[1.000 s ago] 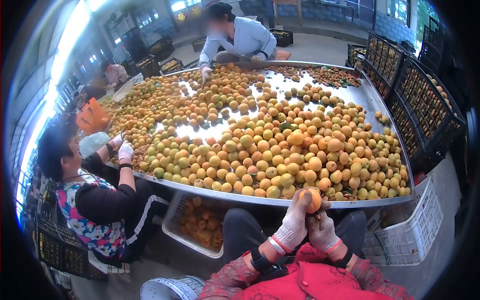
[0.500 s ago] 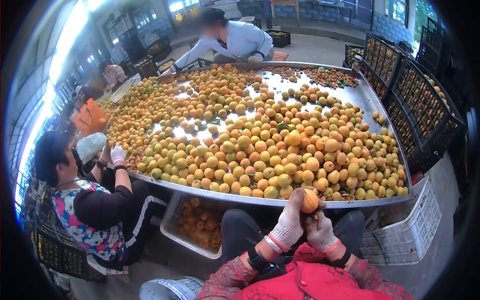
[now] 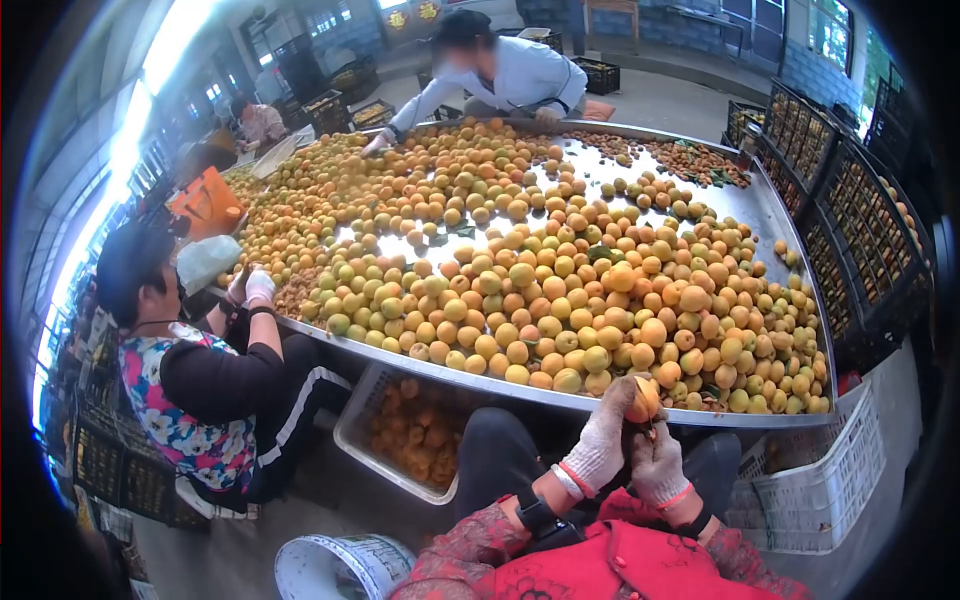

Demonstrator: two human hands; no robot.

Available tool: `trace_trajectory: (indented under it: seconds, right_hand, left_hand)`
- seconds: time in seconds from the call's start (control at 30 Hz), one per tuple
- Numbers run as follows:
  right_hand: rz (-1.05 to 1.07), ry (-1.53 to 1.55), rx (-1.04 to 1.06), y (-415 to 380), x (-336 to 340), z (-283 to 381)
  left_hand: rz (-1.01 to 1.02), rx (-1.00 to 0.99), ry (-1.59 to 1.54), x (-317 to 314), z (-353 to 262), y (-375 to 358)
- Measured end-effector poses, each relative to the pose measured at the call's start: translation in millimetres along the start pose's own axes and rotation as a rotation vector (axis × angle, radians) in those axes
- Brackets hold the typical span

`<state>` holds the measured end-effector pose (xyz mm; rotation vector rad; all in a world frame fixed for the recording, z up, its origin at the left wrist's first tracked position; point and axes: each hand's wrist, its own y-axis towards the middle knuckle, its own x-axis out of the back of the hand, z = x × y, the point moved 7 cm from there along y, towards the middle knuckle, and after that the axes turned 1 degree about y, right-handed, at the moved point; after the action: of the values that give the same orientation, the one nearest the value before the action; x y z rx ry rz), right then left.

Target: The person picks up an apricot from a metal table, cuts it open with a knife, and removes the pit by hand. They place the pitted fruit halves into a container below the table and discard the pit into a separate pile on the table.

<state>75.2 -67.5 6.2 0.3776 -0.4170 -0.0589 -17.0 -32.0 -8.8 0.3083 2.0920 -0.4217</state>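
Head view: one fruit (image 3: 644, 400) firmly in left hand (image 3: 600, 440), right hand (image 3: 657, 464) just below, grip unclear, plus one bucket (image 3: 378, 560).

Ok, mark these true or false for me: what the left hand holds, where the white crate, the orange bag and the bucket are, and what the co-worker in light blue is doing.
1. The left hand holds an orange fruit. True.
2. The white crate with slatted sides stands to the person's left. False: it is on the right, by the table.
3. The orange bag is at the right edge of the table. False: it is on the left side.
4. The bucket is on the person's left. True.
5. The co-worker in light blue reaches one arm out towards the fruit on the table. True.
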Motion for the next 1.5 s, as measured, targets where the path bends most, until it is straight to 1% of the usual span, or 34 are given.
trace_trajectory:
  seconds: [0.07,0.1,0.2,0.3,0.33,0.4,0.43,0.53,0.63,0.73,0.83,0.9,0.97,1.03,1.07,1.13,1.27,1.33,1.37,1.47,1.5]
  right_hand:
    - [0.052,0.001,-0.051,-2,4,0]
    - [0.079,0.001,-0.076,-2,5,1]
    - [0.123,-0.016,-0.174,-3,7,-1]
    - [0.11,-0.019,-0.147,-5,4,-7]
    - [0.073,-0.015,-0.109,-2,3,-3]
    - [-0.002,-0.009,-0.04,0,3,7]
    - [0.007,-0.012,-0.052,-1,2,6]
    - [0.057,-0.056,-0.085,-5,4,-2]
    - [0.133,-0.131,-0.094,-9,8,-8]
    - [0.123,-0.116,-0.081,-8,7,-8]
    - [0.063,-0.044,-0.038,-5,5,-1]
    - [0.04,-0.026,0.012,-2,4,1]
    - [0.104,0.018,-0.051,-6,0,-7]
    - [0.14,0.063,-0.085,-10,-4,-12]
    - [0.186,0.164,-0.202,-12,-6,-19]
    - [0.27,0.364,-0.434,-19,-10,-28]
    - [0.404,0.557,-0.703,-19,-6,-13]
    - [0.451,0.663,-0.805,-25,-8,-15]
    - [0.367,0.499,-0.645,-20,-5,-18]
    - [0.233,0.147,-0.275,-14,5,-16]
    - [0.224,0.082,-0.244,-14,7,-16]
  left_hand:
    - [0.08,0.002,0.004,-6,0,0]
    - [0.101,-0.045,0.086,-7,-5,0]
    - [0.083,-0.075,0.231,-9,-13,-4]
    - [0.049,-0.14,0.289,-3,-21,-2]
    - [0.031,-0.17,0.304,-2,-23,-1]
    - [-0.102,-0.024,0.023,8,-5,3]
    - [-0.168,0.054,-0.12,13,6,2]
    - [0.219,0.072,-0.171,1,8,0]
    - [-0.106,-0.146,0.313,16,-3,3]
    - [-0.102,-0.17,0.348,6,-14,1]
    - [-0.063,-0.053,0.071,10,1,3]
    - [0.009,-0.024,0.027,9,1,2]
    - [0.058,0.004,-0.023,5,1,1]
    - [-0.008,0.026,0.012,17,5,7]
    - [-0.041,0.038,0.03,21,6,8]
    - [-0.027,0.06,-0.047,17,6,5]
    - [-0.029,0.154,-0.094,18,9,4]
    - [0.01,0.15,-0.075,16,10,5]
    - [0.016,0.164,-0.082,14,11,4]
    - [0.048,0.181,-0.064,10,11,0]
    - [0.049,0.181,-0.058,9,10,-1]
